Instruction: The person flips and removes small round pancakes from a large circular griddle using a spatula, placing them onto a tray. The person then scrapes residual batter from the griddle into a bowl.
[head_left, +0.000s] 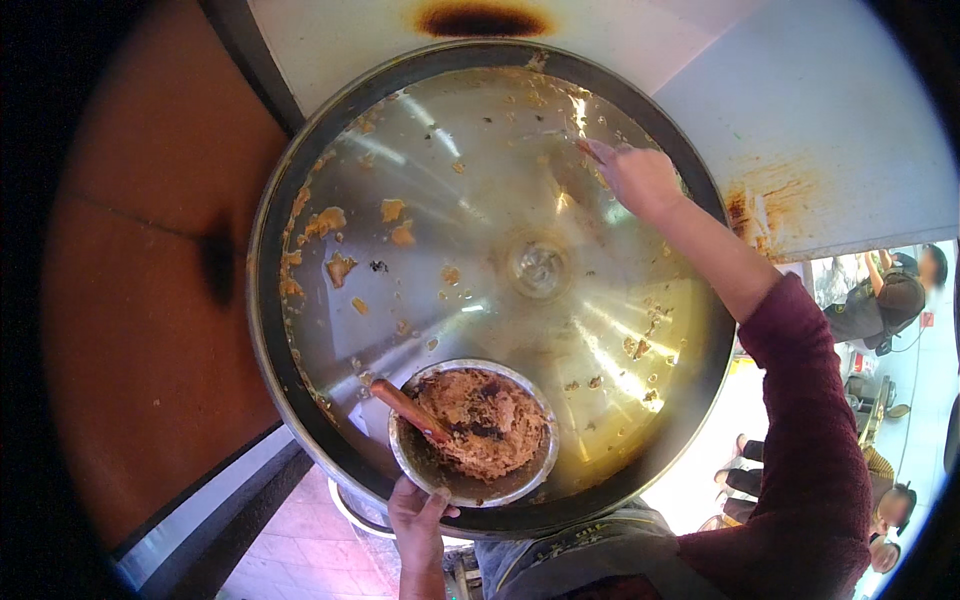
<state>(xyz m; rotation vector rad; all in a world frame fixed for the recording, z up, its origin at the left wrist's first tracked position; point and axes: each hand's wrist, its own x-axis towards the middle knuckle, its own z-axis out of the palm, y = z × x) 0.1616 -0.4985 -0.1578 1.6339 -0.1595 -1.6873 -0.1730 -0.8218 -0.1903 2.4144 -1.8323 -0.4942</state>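
A large round metal pan (487, 300) fills the middle of the view, with shallow yellowish liquid and scattered tan food scraps on its bottom. My left hand (420, 510) grips the near rim of a metal bowl (517, 491), held over the pan's near edge. Inside the bowl lies a pinkish-brown mash (495, 420) with dark patches, and a wooden handle (409, 409) sticks out to the left. Near the far right part of the pan, my right hand (637, 176) is closed on the wooden handle of a tool (589, 150); its far end is blurred.
A reddish-brown surface (150, 300) borders the pan at left. White panels with scorch marks (750, 210) rise behind and to the right. Beyond them at right, a person in dark clothes (892, 307) and other people (889, 502) are in view. A container rim (349, 510) shows at lower left.
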